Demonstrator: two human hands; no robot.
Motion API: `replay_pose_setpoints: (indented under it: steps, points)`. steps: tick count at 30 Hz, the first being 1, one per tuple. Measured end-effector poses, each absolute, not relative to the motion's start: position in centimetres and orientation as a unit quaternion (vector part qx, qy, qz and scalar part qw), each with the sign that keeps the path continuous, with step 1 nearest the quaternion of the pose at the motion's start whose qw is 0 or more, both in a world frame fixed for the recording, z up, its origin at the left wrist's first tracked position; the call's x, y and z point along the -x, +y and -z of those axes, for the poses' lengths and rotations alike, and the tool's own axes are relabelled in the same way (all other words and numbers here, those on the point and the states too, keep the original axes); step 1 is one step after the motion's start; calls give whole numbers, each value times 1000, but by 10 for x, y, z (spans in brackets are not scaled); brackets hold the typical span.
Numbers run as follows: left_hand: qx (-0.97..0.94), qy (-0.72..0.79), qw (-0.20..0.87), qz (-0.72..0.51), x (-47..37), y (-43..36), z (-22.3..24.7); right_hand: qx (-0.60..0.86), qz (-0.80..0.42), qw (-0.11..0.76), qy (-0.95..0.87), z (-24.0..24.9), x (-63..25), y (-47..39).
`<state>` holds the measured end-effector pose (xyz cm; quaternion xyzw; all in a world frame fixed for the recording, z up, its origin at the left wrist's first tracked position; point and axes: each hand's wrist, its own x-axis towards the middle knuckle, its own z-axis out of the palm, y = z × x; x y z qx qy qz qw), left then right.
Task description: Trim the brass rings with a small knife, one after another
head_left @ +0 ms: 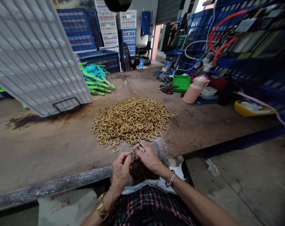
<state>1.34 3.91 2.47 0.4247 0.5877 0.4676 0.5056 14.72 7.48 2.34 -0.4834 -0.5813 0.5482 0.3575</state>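
A heap of brass-coloured rings [133,119] lies spread on the brown table just beyond my hands. My left hand [121,169] pinches one ring [132,152] between thumb and fingers at the table's near edge. Against that ring, my right hand [149,158] is closed round a small tool with a dark tip and pale body [142,148], perhaps a small knife; its exact kind is not clear. Below the hands, in my lap, sits an open white bag [152,182] with a dark mass of small pieces inside, partly hidden by my fingers.
A large white plastic crate [39,56] stands tilted at the left, beside a pile of green and turquoise pieces [97,78]. At the right are a pink bottle [194,91], a green tray [181,83] and a yellow tray [253,109]. Stacked crates [127,31] line the back.
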Motion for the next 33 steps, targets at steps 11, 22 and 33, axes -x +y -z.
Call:
replay_pose_setpoints:
  steps: [11, 22, 33]
  points:
    - [-466, 591, 490, -439, -10, 39, -24, 507, -465, 320, -651, -24, -139, 78]
    - [-315, 501, 662, -460, -9, 37, -22, 525, -450, 306, -655, -16, -140, 79]
    - [-372, 560, 587, -452, -7, 39, -27, 495, -277, 135, -813, -19, -143, 69]
